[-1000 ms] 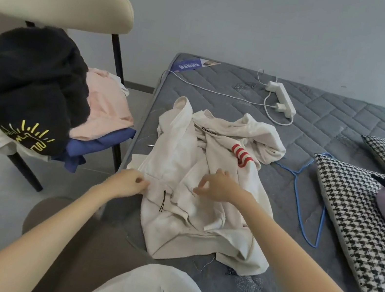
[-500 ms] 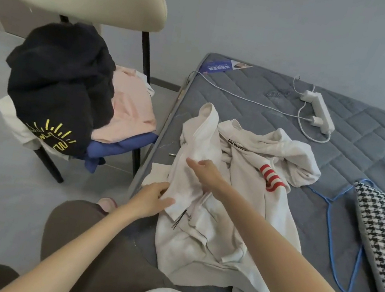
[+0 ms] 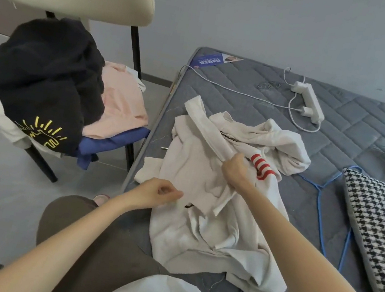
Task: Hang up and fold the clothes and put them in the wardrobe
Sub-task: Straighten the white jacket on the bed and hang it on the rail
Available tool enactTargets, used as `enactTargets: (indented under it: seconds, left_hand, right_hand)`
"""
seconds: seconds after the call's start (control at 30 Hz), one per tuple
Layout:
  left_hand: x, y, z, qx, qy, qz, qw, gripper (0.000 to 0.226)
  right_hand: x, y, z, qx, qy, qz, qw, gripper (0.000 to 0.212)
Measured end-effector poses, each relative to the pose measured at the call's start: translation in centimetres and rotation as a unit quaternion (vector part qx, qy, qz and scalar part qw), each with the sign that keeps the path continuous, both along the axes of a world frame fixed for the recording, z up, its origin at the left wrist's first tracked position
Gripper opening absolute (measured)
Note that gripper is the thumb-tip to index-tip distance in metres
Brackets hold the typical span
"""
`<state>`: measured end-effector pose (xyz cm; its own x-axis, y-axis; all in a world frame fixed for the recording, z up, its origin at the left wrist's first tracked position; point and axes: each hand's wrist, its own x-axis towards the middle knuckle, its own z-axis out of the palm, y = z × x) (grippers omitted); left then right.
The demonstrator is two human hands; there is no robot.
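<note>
Head view: the white garment (image 3: 198, 224) lies crumpled at the mattress's (image 3: 358, 118) left edge. The right hand (image 3: 235, 171) clenches its folded band, seemingly to straighten it. The left hand (image 3: 160, 191) sits at the hem, fingertips together; whether it pinches cloth cannot be told. A blue hanger (image 3: 319, 189) lies alongside, ready.

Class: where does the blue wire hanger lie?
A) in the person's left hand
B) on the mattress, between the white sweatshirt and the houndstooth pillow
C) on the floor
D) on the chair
B: the blue wire hanger lies on the mattress, white sweatshirt left of it, houndstooth pillow right.
</note>
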<state>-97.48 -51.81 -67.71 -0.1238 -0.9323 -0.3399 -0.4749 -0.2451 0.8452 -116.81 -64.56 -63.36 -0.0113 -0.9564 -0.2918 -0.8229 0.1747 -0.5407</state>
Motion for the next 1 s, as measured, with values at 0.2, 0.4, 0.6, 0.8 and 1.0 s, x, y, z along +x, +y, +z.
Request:
enactTargets:
  seconds: [0.2,0.4,0.6,0.8,1.0]
  left_hand:
    - [2.1,-1.1,-1.7,0.011,-0.179,0.191,0.965,0.021]
    - [1.4,-1.8,-2.3,0.099,-0.151,0.302,0.936,0.063]
    - [2.0,-3.5,-3.2,0.119,0.005,0.364,0.924,0.075]
    - [2.4,-5.2,-3.9,0.131,0.121,0.393,0.902,0.038]
    - [5.2,-7.2,-0.6,-0.022,-0.075,0.318,0.945,0.032]
  right_hand:
    - [-6.5,2.3,0.8,0.156,0.194,0.119,0.961,0.038]
    - [-4.2,4.1,0.9,-0.099,0.325,0.161,0.926,0.048]
    - [0.6,3.4,0.8,-0.114,0.192,0.271,0.937,0.053]
    - [4.3,1.7,-1.4,-0.059,0.176,0.374,0.908,0.071]
    - [6.5,-0.1,-2.7,-0.053,0.208,0.346,0.913,0.077]
